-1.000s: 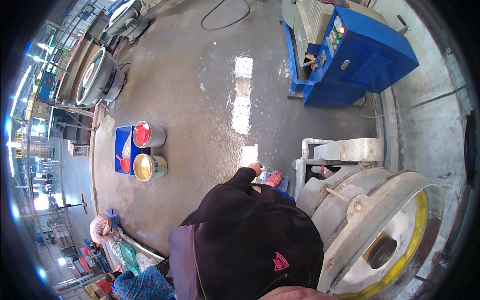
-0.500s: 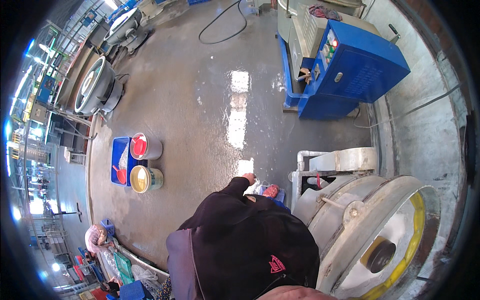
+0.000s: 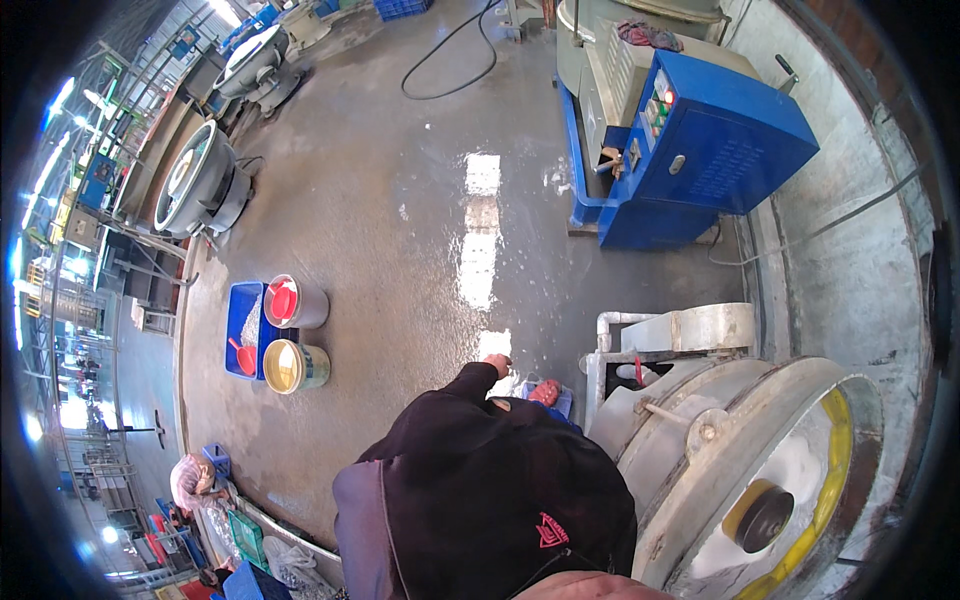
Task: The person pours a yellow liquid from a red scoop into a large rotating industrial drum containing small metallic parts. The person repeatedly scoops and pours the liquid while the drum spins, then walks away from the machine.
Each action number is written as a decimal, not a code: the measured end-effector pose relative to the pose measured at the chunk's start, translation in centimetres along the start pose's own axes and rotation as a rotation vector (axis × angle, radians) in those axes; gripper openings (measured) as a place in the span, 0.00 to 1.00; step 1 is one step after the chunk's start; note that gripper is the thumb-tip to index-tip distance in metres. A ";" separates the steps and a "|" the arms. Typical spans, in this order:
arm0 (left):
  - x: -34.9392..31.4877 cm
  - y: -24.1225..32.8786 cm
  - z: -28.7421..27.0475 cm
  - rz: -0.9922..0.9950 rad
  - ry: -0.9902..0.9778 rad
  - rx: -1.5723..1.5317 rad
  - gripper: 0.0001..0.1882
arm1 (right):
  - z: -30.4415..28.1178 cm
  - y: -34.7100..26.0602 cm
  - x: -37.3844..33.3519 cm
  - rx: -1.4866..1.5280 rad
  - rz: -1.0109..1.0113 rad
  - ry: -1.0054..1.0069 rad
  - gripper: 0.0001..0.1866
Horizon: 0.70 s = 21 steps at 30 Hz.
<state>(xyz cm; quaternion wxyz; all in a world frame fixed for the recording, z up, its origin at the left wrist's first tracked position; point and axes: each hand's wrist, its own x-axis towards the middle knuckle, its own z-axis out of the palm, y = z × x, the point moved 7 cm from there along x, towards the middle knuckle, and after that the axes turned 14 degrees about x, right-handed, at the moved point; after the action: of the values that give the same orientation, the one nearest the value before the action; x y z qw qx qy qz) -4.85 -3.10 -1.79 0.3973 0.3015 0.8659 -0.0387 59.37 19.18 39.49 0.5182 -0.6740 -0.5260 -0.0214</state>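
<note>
Past the front of my dark jacket [image 3: 490, 470], my left hand [image 3: 498, 364] reaches out of its black sleeve above the wet floor. My right hand [image 3: 545, 392] is a little to the right and lower, at a blue container [image 3: 563, 402] that is mostly hidden behind my body. Something pale shows between the hands, too small to name. Both hands are small in the picture, and their fingers cannot be made out. Close on the right stands a large round grey machine [image 3: 700, 430] with a yellow-lined bowl.
On the left a blue crate [image 3: 236, 345] with a red scoop [image 3: 243, 355] stands beside a white bucket [image 3: 313, 303] and a yellowish bucket [image 3: 313, 367]. A blue cabinet [image 3: 710, 150] is at the far right, a black hose [image 3: 470, 80] farther off. Another person [image 3: 190, 482] bends at the lower left.
The floor and the things on it sit slightly lower in the picture. Both hands have shifted down a few pixels with the view and stay close together.
</note>
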 end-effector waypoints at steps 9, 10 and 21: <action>3.1 -0.9 3.0 0.049 0.003 0.077 0.22 | -1.6 0.2 0.6 -0.024 -0.008 -0.036 0.24; 3.4 -1.1 3.5 0.037 0.009 0.057 0.22 | -2.5 0.2 0.8 -0.036 -0.004 -0.039 0.24; 3.4 -1.4 4.8 -0.019 0.034 0.050 0.18 | -9.5 2.6 3.1 0.085 0.109 0.137 0.25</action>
<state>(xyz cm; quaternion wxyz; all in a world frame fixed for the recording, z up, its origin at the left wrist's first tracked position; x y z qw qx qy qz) -4.18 -4.03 -7.73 0.3742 0.3040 0.8741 -0.0589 67.60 14.71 43.91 0.5813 -0.6761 -0.4524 -0.0170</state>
